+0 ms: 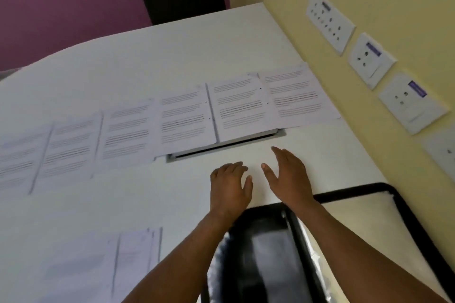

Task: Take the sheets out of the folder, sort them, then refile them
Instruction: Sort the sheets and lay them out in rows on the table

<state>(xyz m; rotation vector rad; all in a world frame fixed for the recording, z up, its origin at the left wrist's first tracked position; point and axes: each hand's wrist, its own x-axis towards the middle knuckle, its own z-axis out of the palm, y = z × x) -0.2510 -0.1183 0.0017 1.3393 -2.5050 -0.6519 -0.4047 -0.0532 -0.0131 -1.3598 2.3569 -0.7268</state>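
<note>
2 empty hands, left hand (pixel 230 189) and right hand (pixel 291 177), hover between sheets (pixel 187 118) and folder (pixel 270 253).

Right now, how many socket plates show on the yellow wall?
4: socket plate one farthest away, socket plate two next, socket plate three nearer, socket plate four cut by the right edge; more may lie outside view.
</note>
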